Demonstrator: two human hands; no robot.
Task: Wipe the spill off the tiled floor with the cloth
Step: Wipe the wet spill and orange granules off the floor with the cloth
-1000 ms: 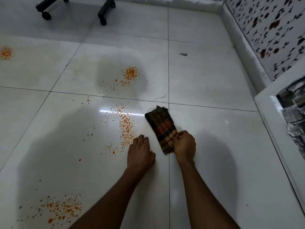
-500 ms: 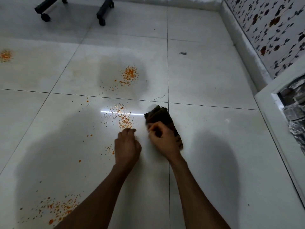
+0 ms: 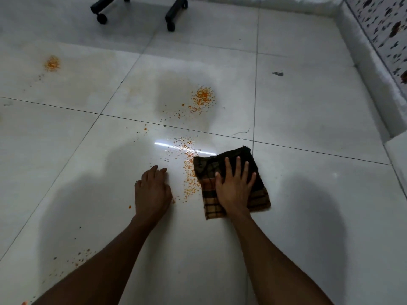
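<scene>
A dark plaid cloth lies spread flat on the white tiled floor. My right hand presses on it, palm down, fingers spread. Just left of the cloth runs a streak of orange spill. My left hand rests on the bare floor left of that streak, fingers loosely curled, holding nothing. Other orange patches lie further off: one ahead, one at far left, one near my left forearm.
Two black chair legs with castors stand at the top of the view. A raised white skirting and a patterned wall run along the right side. A small dark fleck lies on a tile ahead right.
The cloth was a narrow folded strip held at its near end by my right hand; it now lies opened out wider, with that hand flat on top. My left hand shifted left.
</scene>
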